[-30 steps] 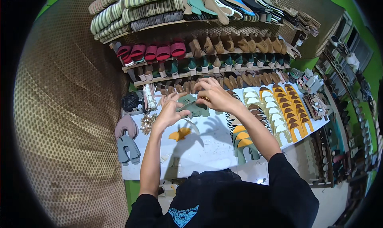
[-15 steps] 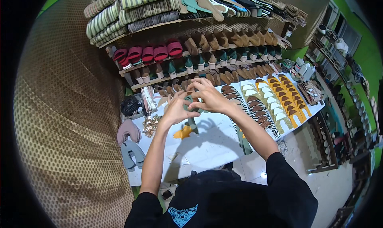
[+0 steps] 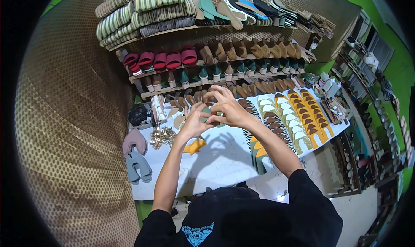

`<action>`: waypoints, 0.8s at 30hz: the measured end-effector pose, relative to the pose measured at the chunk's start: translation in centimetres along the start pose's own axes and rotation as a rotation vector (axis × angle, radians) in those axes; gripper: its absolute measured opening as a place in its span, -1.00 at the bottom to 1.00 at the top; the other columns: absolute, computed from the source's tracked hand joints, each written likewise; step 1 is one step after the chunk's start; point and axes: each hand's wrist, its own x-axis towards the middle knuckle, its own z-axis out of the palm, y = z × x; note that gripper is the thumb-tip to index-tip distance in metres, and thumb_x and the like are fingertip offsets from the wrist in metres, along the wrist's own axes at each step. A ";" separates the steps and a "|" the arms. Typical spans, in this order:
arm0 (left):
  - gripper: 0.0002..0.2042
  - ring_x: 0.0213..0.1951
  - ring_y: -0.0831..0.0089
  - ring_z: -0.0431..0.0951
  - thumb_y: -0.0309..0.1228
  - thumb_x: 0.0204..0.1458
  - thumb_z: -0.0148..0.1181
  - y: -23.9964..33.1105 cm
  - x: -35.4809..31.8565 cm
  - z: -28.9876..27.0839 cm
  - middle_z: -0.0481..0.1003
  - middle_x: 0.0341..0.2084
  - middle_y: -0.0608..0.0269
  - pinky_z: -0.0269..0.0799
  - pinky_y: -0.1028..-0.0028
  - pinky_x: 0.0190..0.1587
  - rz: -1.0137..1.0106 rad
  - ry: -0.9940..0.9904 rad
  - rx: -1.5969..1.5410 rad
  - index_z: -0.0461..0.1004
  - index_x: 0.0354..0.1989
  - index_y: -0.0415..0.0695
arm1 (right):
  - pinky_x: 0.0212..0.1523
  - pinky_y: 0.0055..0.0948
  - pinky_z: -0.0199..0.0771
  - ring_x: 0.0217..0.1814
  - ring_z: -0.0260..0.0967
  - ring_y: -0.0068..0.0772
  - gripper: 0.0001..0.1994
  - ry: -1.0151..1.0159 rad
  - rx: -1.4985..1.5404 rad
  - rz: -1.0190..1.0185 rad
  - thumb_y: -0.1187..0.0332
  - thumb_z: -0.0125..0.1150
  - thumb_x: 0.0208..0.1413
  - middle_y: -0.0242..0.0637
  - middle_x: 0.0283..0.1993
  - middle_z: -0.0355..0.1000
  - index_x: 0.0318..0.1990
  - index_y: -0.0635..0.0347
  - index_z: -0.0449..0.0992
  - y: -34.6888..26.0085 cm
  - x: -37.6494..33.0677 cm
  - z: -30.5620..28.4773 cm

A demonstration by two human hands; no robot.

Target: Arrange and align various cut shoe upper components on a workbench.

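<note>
Both my hands are raised over the middle of the white table, fingers curled and thumbs close together. A green piece [image 3: 206, 111] of shoe material shows between them, mostly covered by the fingers. My left hand [image 3: 195, 122] is closed on its left side. From the right, my right hand [image 3: 230, 112] pinches at it with bent fingers. Just below my left hand lie yellow pieces [image 3: 195, 147] on the table. A heap of shiny gold trims [image 3: 162, 137] sits left of them. Beside my right forearm are green and yellow shoe pieces [image 3: 258, 154], partly overlapping.
Rows of shoe pieces in zebra print, glitter and yellow [image 3: 304, 117] cover the table's right side. Pink pads [image 3: 135, 142] and grey pads [image 3: 139, 167] lie at its left edge. Behind stand shelves with red slippers [image 3: 189, 55], brown wedges [image 3: 255, 49] and striped stacks [image 3: 160, 0].
The green strip hanging below my hands is now mostly out of sight. My hands have moved slightly down and closer together. The view has shifted, showing more shoe pieces beside my right forearm.
</note>
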 end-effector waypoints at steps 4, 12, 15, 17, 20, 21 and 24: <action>-0.72 0.36 0.05 0.18 -0.21 -0.18 0.48 -0.4 -1.2 0.7 0.41 0.23 0.26 -0.23 -0.20 0.35 -0.007 0.099 0.018 0.70 -0.30 -0.05 | 0.34 0.07 0.10 0.45 0.01 0.11 -0.70 0.033 0.072 0.044 0.17 0.49 -0.10 -0.23 0.20 0.33 -0.51 0.20 0.54 1.4 -1.3 -1.5; -0.84 0.25 0.16 0.32 -0.31 -0.09 0.45 -1.5 -3.8 3.9 0.50 0.12 0.37 -0.01 0.08 0.33 -0.121 0.420 -0.227 0.68 -0.38 -0.11 | 0.26 0.04 0.20 0.39 0.06 0.12 -0.69 0.056 0.197 0.110 0.18 0.49 -0.11 -0.24 0.16 0.39 -0.51 0.25 0.55 5.4 -6.7 -1.0; -0.85 0.25 0.16 0.32 -0.30 -0.07 0.44 -0.2 -4.0 5.9 0.51 0.08 0.39 -0.19 -0.08 0.37 -0.170 0.488 -0.090 0.66 -0.42 -0.10 | 0.31 0.11 0.12 0.40 0.03 0.18 -0.67 -0.036 -0.019 0.168 0.11 0.44 -0.03 -0.16 0.19 0.31 -0.31 0.19 0.56 5.6 -8.8 -0.3; -0.82 0.28 0.15 0.28 -0.26 -0.09 0.45 0.4 -4.1 7.2 0.50 0.06 0.39 -0.29 -0.20 0.36 -0.146 0.472 0.082 0.64 -0.46 -0.09 | 0.34 0.14 0.07 0.41 0.00 0.20 -0.65 -0.031 -0.002 0.150 0.11 0.39 0.03 -0.10 0.23 0.24 -0.18 0.15 0.54 5.1 -9.6 0.7; -0.83 0.30 0.15 0.24 -0.26 -0.14 0.45 1.7 -4.1 8.9 0.50 0.02 0.39 -0.39 -0.22 0.37 -0.120 0.409 0.227 0.64 -0.49 -0.06 | 0.36 0.16 0.05 0.42 -0.01 0.21 -0.69 -0.051 0.104 0.110 0.16 0.35 0.07 -0.09 0.25 0.24 -0.15 0.16 0.53 3.1 -9.3 1.4; -0.84 0.30 0.15 0.24 -0.28 -0.15 0.44 2.1 -4.2 9.5 0.50 0.02 0.39 -0.40 -0.22 0.37 -0.116 0.391 0.255 0.64 -0.48 -0.06 | 0.37 0.17 0.04 0.42 -0.01 0.21 -0.71 -0.071 0.120 0.084 0.19 0.34 0.07 -0.09 0.25 0.25 -0.16 0.16 0.53 2.8 -9.3 1.8; -0.85 0.29 0.13 0.24 -0.28 -0.16 0.43 2.9 -5.0 11.3 0.49 0.03 0.40 -0.38 -0.25 0.37 -0.125 0.345 0.278 0.64 -0.47 -0.05 | 0.39 0.18 0.01 0.42 0.01 0.19 -0.82 -0.060 0.220 0.075 0.30 0.30 0.07 -0.11 0.23 0.27 -0.27 0.18 0.51 2.2 -10.6 3.5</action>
